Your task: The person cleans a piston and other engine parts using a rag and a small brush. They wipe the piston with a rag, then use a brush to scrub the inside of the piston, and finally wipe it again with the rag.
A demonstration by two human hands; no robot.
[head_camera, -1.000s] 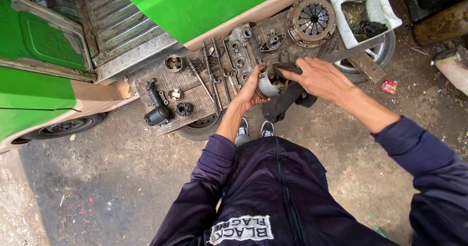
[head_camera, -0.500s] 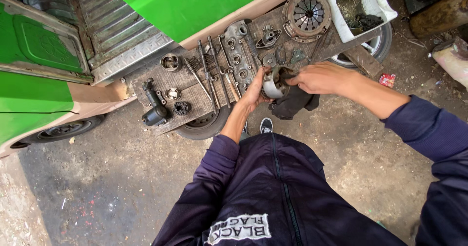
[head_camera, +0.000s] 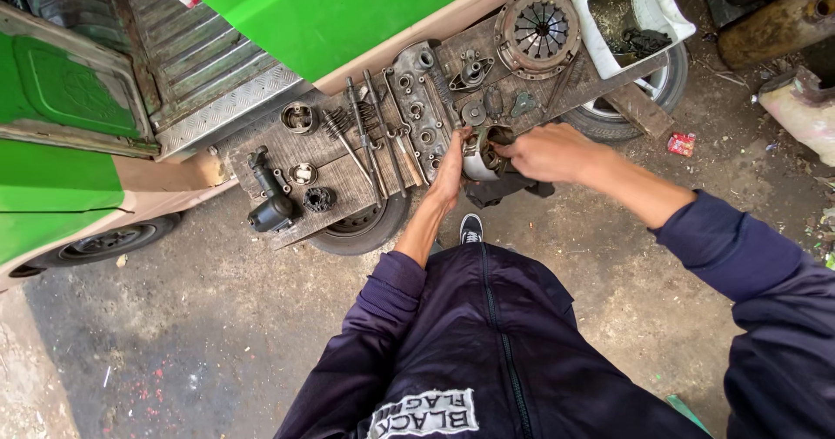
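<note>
Left hand [head_camera: 450,171] cups a round grey metal part [head_camera: 481,154] at the near edge of the plank [head_camera: 348,182]. Right hand [head_camera: 544,152] grips its rim, fingers curled. Beyond: ribbed cylinder head [head_camera: 419,117], toothed clutch plate [head_camera: 537,28], white tub [head_camera: 626,13]. Both hands have shifted slightly left since earlier.

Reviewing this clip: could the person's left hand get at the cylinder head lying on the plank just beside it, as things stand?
Probably yes. The left hand is cupped against the round metal part, and the cylinder head lies on the plank right next to it, top uncovered, but the hand would have to let go first.
</note>
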